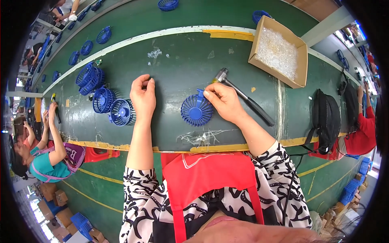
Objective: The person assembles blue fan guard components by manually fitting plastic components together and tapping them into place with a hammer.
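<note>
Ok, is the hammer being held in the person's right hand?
No, the black-handled hammer lies on the green workbench, while the right hand is at the blue fan guard.

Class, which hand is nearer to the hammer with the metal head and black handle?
Right: the right hand is close beside the hammer, on its near side; the left hand is much farther left.

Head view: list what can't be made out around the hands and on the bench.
All in the head view:
- Left hand: whether it holds something; its curled fingers hide the palm.
- Right hand: whether it grips or only touches the blue housing; its fingers cover the contact.
- Clear pieces: too small and heaped to tell their shape.
- Far blue housing: partly hidden by the cardboard box.
</note>
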{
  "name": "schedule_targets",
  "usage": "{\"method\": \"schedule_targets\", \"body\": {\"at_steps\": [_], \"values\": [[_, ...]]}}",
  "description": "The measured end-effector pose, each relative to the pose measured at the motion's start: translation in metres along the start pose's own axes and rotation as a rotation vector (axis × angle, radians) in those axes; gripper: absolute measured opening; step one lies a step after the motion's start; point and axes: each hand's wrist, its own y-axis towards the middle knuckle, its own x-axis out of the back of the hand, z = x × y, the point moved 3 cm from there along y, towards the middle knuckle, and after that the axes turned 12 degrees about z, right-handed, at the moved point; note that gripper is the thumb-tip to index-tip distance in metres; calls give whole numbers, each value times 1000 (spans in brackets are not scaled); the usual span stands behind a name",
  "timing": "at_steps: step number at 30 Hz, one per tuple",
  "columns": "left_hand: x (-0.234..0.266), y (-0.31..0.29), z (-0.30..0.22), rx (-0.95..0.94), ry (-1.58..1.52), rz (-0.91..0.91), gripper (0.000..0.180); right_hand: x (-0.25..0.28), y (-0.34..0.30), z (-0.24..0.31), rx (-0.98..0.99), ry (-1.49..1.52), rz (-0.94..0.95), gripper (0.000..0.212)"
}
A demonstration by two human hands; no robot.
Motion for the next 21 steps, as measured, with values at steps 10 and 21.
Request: {"method": "schedule_targets", "body": {"at_steps": [10,21], "values": [[-27,39,-25,-346,204,-55,10,3,-1,-14,-10,103,89,16],[-46,65,-35,-292,482,-103,9,7,0,-7,8,129,123,16]]}}
